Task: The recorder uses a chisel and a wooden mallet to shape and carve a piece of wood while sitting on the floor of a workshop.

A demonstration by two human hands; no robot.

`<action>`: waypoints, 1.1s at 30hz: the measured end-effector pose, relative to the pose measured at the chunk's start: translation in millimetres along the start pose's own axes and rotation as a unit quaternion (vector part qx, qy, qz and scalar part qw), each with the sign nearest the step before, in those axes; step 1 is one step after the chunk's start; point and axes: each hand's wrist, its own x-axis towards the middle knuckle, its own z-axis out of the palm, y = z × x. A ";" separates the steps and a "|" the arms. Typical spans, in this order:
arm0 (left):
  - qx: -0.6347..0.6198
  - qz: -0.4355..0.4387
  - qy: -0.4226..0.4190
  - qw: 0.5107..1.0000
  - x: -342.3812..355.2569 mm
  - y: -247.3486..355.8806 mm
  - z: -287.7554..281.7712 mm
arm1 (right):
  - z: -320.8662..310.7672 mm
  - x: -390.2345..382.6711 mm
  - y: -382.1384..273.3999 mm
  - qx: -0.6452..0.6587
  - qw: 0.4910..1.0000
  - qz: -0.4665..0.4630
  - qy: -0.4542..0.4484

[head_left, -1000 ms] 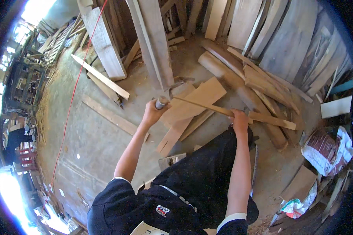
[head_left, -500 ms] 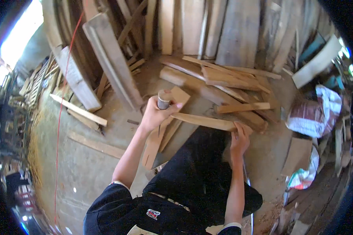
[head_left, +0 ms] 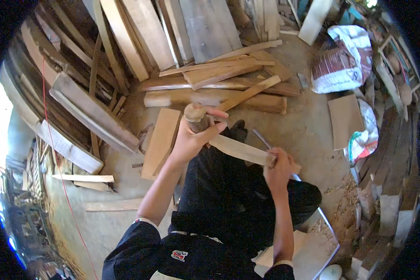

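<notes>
My left hand [head_left: 190,139] is closed around a round wooden tool handle [head_left: 195,115] that stands upright out of my fist. The same hand presses against the left end of a pale wooden strip [head_left: 240,149]. This strip lies across my lap, above my dark trousers. My right hand [head_left: 277,167] grips the strip near its right end, fingers wrapped over it. What is at the lower end of the tool is hidden by my hand.
Long planks [head_left: 144,32] lean against the wall at the top and left. A pile of boards [head_left: 219,84] and a flat short board [head_left: 161,140] lie on the concrete floor. White sacks [head_left: 343,65] sit at the right, with wood shavings [head_left: 345,210] below them.
My view has swung toward the right. Both hands have drawn the wooden strip off the board pile and closer to my lap, and the hands are nearer together.
</notes>
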 end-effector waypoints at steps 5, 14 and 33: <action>-0.037 -0.001 -0.056 0.998 2.0 6.3 16.9 | 11.1 16.0 -61.0 0.091 0.990 -0.098 -0.052; -0.020 -0.058 -0.057 0.997 14.6 15.5 25.6 | 30.0 23.7 -66.9 0.139 0.987 -0.081 -0.002; -0.355 0.206 -0.168 0.896 10.8 76.0 67.0 | 11.1 32.7 35.2 0.588 0.803 0.078 -0.054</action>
